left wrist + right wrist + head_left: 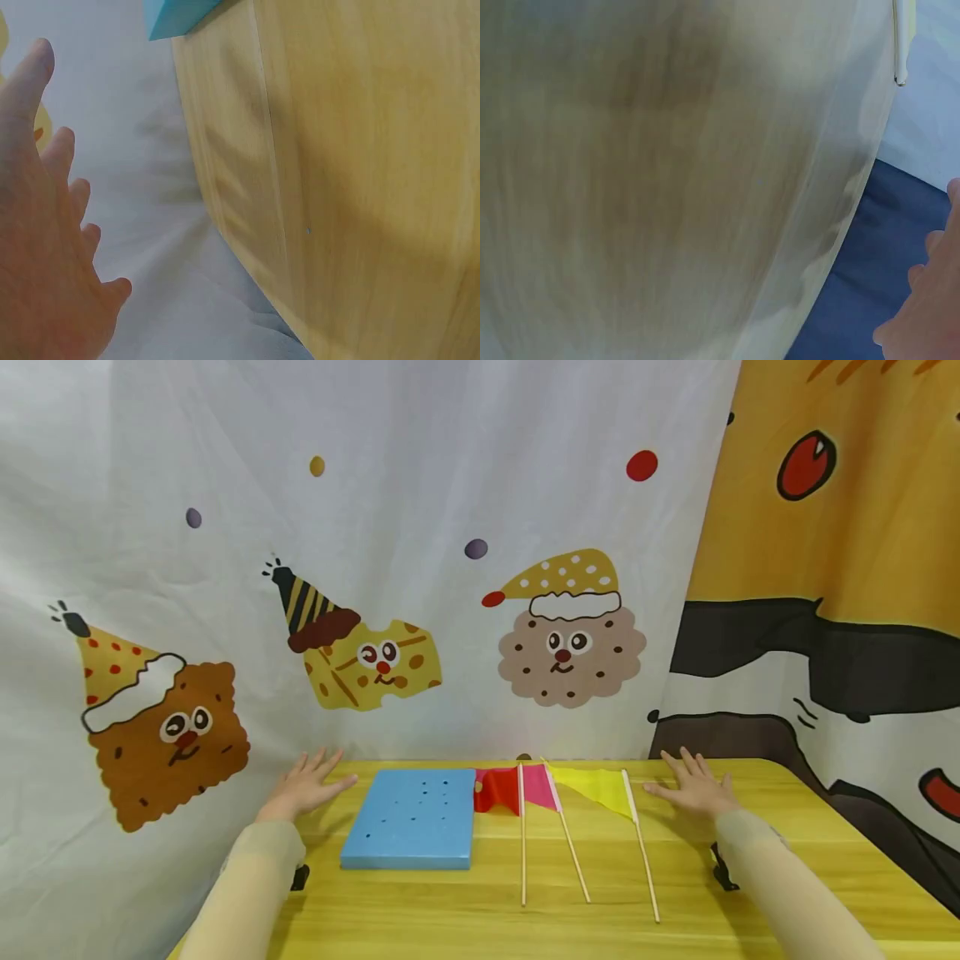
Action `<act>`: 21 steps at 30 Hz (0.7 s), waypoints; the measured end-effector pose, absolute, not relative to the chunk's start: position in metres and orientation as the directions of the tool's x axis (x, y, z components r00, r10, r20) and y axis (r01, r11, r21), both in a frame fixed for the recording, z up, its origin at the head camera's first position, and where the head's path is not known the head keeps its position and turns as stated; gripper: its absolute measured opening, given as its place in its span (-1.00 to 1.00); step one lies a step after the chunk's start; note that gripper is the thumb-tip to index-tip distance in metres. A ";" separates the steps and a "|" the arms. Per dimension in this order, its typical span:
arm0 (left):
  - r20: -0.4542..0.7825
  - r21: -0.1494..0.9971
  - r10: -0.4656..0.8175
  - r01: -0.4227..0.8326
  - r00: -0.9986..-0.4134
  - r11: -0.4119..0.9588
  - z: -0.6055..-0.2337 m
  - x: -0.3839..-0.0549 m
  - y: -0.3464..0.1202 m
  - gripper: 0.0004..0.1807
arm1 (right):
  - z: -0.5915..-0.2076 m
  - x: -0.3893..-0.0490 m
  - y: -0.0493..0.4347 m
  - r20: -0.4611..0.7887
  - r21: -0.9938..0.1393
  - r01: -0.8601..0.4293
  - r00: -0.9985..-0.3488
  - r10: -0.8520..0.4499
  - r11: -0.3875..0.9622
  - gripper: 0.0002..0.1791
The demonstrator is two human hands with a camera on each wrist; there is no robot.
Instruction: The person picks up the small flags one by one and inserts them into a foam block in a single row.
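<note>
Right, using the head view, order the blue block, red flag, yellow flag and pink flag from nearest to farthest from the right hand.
1. Yellow flag, rightmost of the flags
2. Pink flag, the middle one
3. Red flag, leftmost of the flags
4. Blue block, left of them

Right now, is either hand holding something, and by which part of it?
Nothing is held: the left hand and the right hand are both empty.

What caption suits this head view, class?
Left hand and right hand flank a spotted blue block and three pennant flags on a wooden table.
</note>
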State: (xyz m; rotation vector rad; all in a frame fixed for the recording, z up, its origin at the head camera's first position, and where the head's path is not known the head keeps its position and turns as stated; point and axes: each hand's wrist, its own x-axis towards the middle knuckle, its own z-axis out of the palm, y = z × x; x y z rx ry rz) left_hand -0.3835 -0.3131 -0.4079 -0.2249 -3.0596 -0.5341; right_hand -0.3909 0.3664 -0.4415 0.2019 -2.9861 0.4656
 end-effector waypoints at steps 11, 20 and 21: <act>0.067 0.493 0.193 0.200 -0.979 0.847 -0.406 -0.373 -0.299 -0.08 | -0.435 -0.391 0.315 0.214 -0.449 -0.343 -0.938 -0.273 0.826 -0.12; 0.064 0.727 0.174 0.165 -0.983 0.667 -0.433 -0.370 -0.290 -0.19 | -0.437 -0.383 0.235 0.333 -0.524 -0.459 -0.886 -0.323 0.717 -0.33; 0.059 0.756 0.179 0.161 -0.982 0.635 -0.437 -0.368 -0.289 -0.22 | -0.438 -0.383 0.227 0.349 -0.542 -0.465 -0.882 -0.315 0.700 -0.39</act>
